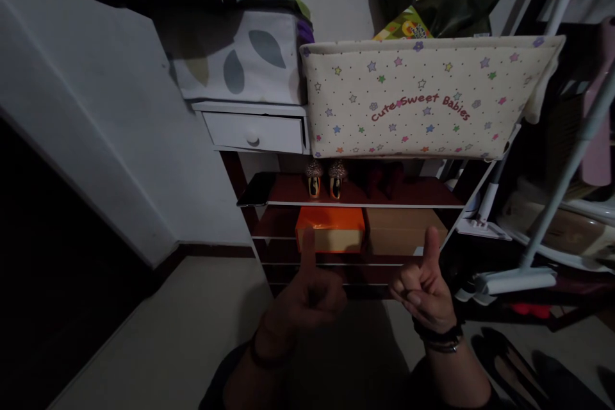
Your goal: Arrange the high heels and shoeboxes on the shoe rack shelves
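Note:
Both hands are raised in front of a dark red shelf rack, each with the index finger pointing up and the other fingers curled in. My left hand (314, 295) overlaps the front of an orange box (331, 218) on a lower shelf, without visibly holding anything. To its right, my right hand (425, 291) is before a brown cardboard box (403, 227) and likewise looks to hold nothing. One shelf up stand two small ornaments (314, 180) with glittery tops. A black phone-like slab (257, 189) lies at that shelf's left end.
Above the shelves hangs a cream fabric bin (418, 96) lettered "Cute Sweet Babies". Left of it, a leaf-patterned box (259, 57) sits on a small white drawer (257, 132). A pale blue long-handled roller (519, 278) leans at right. Dark flat shoes (509, 359) are on the floor.

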Motion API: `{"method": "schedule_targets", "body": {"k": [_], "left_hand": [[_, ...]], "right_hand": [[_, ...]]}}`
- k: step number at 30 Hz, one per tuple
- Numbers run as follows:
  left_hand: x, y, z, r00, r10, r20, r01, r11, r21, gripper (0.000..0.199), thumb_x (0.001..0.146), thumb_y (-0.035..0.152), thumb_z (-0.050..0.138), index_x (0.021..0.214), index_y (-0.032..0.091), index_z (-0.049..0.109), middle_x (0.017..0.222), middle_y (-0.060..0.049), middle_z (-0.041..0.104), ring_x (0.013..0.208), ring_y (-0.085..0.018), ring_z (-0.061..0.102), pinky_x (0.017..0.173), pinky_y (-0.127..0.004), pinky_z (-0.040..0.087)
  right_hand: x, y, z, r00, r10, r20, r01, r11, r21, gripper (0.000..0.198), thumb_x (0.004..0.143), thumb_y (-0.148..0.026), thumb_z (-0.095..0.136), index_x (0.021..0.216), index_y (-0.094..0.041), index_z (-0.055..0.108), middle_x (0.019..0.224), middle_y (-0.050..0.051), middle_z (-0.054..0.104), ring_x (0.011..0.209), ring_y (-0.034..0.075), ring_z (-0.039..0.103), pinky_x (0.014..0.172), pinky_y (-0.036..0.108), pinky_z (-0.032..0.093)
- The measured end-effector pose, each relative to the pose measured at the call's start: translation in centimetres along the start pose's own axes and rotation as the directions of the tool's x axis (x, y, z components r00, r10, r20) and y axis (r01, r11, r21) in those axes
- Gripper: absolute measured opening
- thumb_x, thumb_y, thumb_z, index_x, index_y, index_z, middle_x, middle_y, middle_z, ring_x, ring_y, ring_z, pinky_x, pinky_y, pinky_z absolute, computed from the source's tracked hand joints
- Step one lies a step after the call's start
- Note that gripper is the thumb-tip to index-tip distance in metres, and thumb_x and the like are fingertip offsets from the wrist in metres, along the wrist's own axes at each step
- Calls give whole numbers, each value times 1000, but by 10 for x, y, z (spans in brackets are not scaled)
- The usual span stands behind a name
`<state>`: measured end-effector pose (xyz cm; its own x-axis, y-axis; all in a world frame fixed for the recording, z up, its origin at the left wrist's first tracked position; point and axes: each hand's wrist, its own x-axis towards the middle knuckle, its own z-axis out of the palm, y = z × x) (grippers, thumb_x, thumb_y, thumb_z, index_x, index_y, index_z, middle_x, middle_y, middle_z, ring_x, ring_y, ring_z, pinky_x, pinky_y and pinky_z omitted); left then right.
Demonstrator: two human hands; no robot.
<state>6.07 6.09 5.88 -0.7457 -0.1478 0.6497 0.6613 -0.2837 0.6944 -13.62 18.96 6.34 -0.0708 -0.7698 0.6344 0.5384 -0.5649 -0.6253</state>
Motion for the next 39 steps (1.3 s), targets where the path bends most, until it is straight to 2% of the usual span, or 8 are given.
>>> {"method": "schedule_targets", "body": {"k": [5,8,10,12,19,30,35,39], "left_hand": [[1,1,-3,998,55,31,-54,998,-31,104,89,6,63,158,58,6,73,3,33,60,-7,31,61,-21,33],[1,-4,-11,980,-54,-192,81,988,131,30,92,22,67,122,27,61,74,1,36,67,-8,37,64,-23,32],[0,-11,-19,895,-142,-422,291,904,312,32,94,35,66,79,12,51,70,-1,35,66,-9,35,62,-24,28],[-3,-22,-27,783,-184,-594,500,755,425,54,93,51,64,66,12,37,66,-1,31,64,-9,29,60,-25,26],[-28,-58,-39,533,-217,-818,813,399,424,58,79,68,46,75,11,55,82,-10,55,80,-18,47,73,-28,38],[-83,-104,-72,696,-340,-633,535,-341,773,33,96,38,38,89,19,64,89,-8,65,79,-22,56,70,-35,28],[-85,-80,-102,703,18,-711,702,-178,690,24,99,38,42,113,23,55,82,-1,65,66,-18,62,57,-27,29],[-75,-43,-120,589,419,-691,719,120,685,32,96,48,51,98,17,49,65,1,53,56,-13,53,53,-22,37]], "right_hand": [[1,-2,-3,999,-2,37,2,1000,0,88,92,-12,58,158,-55,19,62,-5,17,56,7,22,57,19,27],[0,1,-16,998,33,-50,-41,986,-160,51,94,-29,60,144,-39,54,63,-3,25,57,6,30,59,21,29],[-2,7,-29,981,50,-185,-132,879,-459,23,97,-36,57,95,-21,74,62,1,40,59,6,38,60,22,30],[-7,19,-43,942,38,-335,-282,633,-721,51,97,-44,58,59,-10,60,59,4,46,61,6,44,63,22,32],[-39,78,-68,790,333,-515,-609,333,-719,70,88,-76,42,58,-15,25,60,0,21,59,5,20,56,24,20],[-65,104,-82,971,232,-66,-11,-233,-972,32,100,-27,49,70,-17,55,69,-1,57,63,11,53,62,30,27],[1,26,-102,957,-281,67,-27,-321,-947,25,97,-16,56,121,-19,59,111,4,64,105,10,60,93,23,45],[85,-33,-117,945,-200,259,110,-551,-827,57,94,-12,50,150,-13,43,146,13,49,136,24,45,117,41,39]]}}
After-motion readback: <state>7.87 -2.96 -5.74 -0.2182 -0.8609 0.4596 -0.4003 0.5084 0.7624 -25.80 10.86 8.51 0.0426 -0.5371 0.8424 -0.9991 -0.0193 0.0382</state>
